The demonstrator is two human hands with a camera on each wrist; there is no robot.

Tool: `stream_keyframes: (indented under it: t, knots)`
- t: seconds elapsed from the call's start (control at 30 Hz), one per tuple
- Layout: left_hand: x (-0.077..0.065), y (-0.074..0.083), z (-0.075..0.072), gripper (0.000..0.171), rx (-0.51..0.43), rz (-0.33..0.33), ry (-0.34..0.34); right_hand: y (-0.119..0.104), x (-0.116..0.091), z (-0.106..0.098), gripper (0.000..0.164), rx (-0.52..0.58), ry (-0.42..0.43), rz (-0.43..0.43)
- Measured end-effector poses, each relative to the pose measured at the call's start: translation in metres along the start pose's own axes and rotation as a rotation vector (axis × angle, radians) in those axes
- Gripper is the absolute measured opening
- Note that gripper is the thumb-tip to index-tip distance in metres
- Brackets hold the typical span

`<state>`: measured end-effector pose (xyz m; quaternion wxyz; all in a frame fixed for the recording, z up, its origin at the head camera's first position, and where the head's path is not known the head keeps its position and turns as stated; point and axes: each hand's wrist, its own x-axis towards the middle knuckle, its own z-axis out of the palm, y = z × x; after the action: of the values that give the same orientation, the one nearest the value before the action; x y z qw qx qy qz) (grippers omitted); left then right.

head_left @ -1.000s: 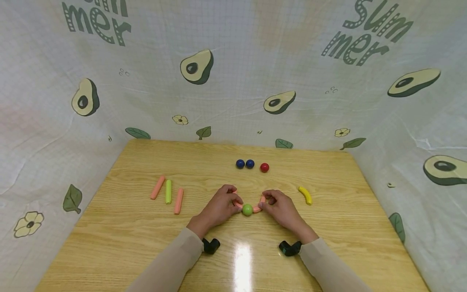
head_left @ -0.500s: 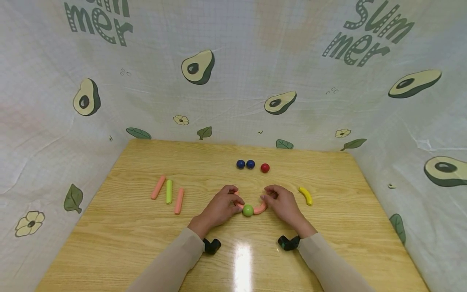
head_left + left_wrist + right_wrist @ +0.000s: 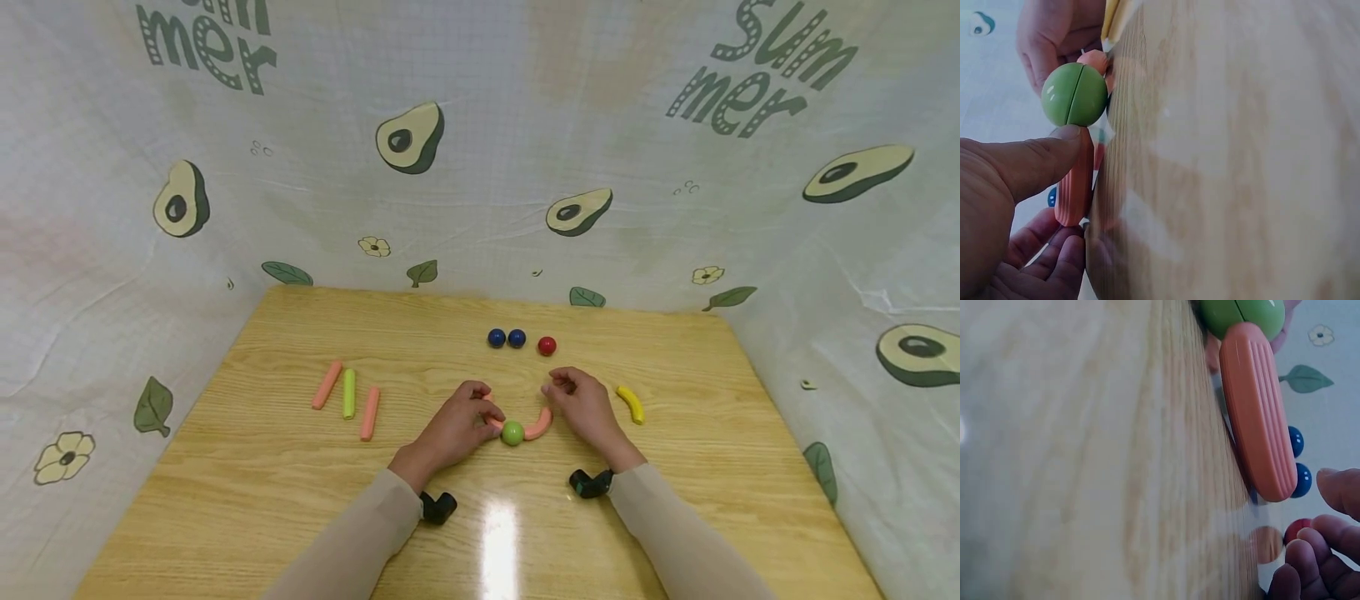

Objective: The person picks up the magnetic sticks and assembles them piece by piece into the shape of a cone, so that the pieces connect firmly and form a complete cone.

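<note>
There are two bare hands, one left hand [image 3: 455, 421] and one right hand [image 3: 585, 408]; two curved, ridged salmon-pink pieces [image 3: 538, 425]; one glossy green ball [image 3: 513, 432]; two glossy dark-blue balls [image 3: 497, 337]; one glossy red ball [image 3: 547, 346]; two straight salmon-pink sticks [image 3: 371, 413]; one straight yellow-green stick [image 3: 348, 394]; one curved yellow piece [image 3: 631, 404]; two beige sleeves [image 3: 360, 525]; one wood-grain counter [image 3: 225, 500].

On the bench [image 3: 420, 350], a ball [image 3: 512, 433] sits between two arcs [image 3: 540, 426], three sticks [image 3: 349, 394] left, another arc [image 3: 631, 406] right, three balls [image 3: 517, 338] behind.
</note>
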<state>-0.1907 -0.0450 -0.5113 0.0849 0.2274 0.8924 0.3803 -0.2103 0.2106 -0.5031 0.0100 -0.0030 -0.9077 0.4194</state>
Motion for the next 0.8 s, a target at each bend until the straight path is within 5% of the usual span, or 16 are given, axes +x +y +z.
stream_keyframes:
  t: [0.4, 0.8]
  knots:
    - [0.000, -0.002, 0.002, 0.012, -0.002, 0.000, 0.014, 0.005, 0.033, -0.001, 0.047, 0.054, 0.081, -0.018]
    - [-0.001, -0.002, 0.001, 0.012, -0.017, -0.004, 0.013, 0.012, 0.061, 0.005, 0.055, 0.075, 0.075, -0.008]
